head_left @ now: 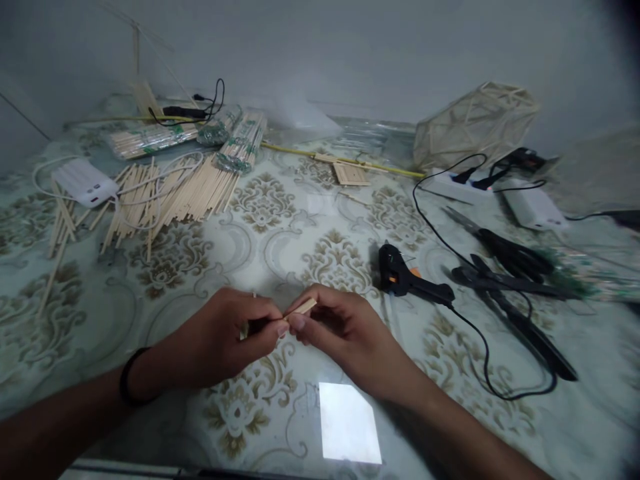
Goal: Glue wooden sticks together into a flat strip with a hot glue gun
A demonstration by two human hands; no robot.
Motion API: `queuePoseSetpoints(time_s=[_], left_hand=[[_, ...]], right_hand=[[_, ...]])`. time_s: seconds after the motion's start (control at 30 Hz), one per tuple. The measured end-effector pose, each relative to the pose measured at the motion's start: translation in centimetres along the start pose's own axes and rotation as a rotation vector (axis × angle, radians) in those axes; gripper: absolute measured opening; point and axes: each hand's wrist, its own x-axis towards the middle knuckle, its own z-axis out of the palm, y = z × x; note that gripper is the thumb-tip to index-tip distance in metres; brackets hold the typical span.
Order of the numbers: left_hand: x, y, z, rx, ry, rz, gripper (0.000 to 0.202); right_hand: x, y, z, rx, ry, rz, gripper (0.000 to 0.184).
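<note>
A short wooden stick (pixel 303 308) is pinched between both hands just above the bench (pixel 280 227), its long axis rising toward the right. The left hand (pixel 220 340) is closed in a fingertip grip on its lower end, the right hand (pixel 345 330) on the upper. A second piece may be hidden there. A glue gun (pixel 407 280) lies nearest the right hand.

Pale green damask-patterned tablecloth (pixel 280 220), tan sticks (pixel 170 193), black glue gun (pixel 407 280)
</note>
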Motion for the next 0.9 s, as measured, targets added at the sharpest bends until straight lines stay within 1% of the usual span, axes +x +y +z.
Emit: queuePoseSetpoints(time_s=[0.1, 0.23, 0.5, 0.63, 0.77, 0.9], left_hand=[[0.04, -0.01, 0.15, 0.004, -0.013, -0.008, 0.031], [0.19, 0.09, 0.2, 0.0, -0.024, -0.012, 0.032], [0.38, 0.2, 0.1, -0.105, -0.082, -0.042, 0.031], [0.24, 0.06, 0.16, -0.14, -0.111, -0.044, 0.036], [0.05, -0.17, 0.16, -0.138, -0.103, -0.024, 0.043], [0.04, -0.08, -0.08, -0.132, -0.099, -0.037, 0.043]], right_hand=[[-0.13, -0.05, 0.04, -0.035, 0.014, -0.03, 0.036], [-0.13, -0.06, 0.01, -0.047, 0.024, -0.03, 0.037], [0.01, -0.63, -0.18, 0.024, 0.036, -0.006, 0.042], [-0.04, -0.91, -0.21, 0.06, 0.046, -0.015, 0.044], [-0.1, -0.91, -0.21, 0.068, 0.054, -0.01, 0.043], [-0.07, -0.82, -0.25, 0.07, 0.058, 0.001, 0.046]])
